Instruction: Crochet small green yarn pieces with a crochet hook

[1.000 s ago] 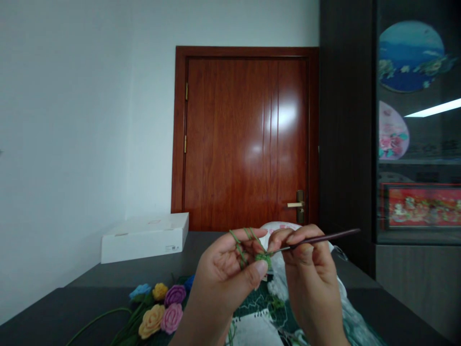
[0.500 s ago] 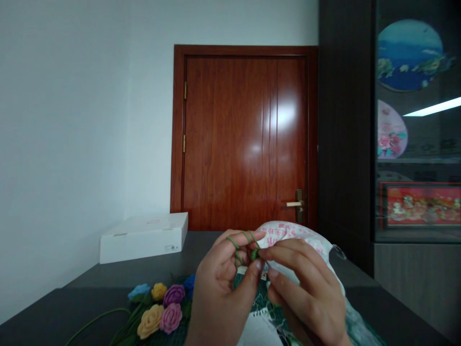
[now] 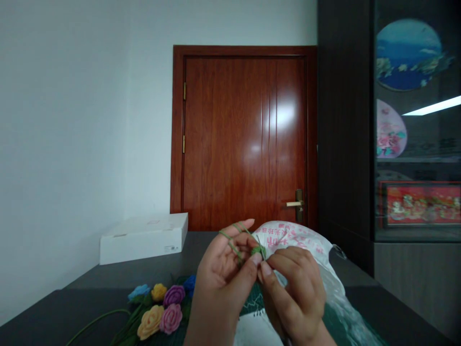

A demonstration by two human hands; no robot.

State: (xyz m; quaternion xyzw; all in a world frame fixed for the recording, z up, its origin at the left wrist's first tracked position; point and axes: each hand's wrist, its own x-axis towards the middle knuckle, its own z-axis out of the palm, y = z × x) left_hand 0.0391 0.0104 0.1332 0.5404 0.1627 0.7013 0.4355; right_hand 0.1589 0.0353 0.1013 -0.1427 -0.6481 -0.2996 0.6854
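Head view: the left hand (image 3: 226,269) grips a small green knitted piece (image 3: 258,251) between thumb and fingertip, palm turned partly up. Green yarn (image 3: 231,244) is looped round its raised index finger. The right hand (image 3: 297,283) has thumb and fingers pinched narrowly on a thin hook (image 3: 264,253) against the piece; most of the hook is hidden. The piece is held above the dark surface (image 3: 90,283), right of its middle. Below lie a green mat (image 3: 253,300) and white paper (image 3: 257,329), near the surface's near edge. A white printed bag (image 3: 293,235) lies beyond and right of the hands. Multicoloured fabric flowers (image 3: 158,312) lie left of the left forearm, towards the near edge. A closed white box (image 3: 144,240) occupies the far left corner.
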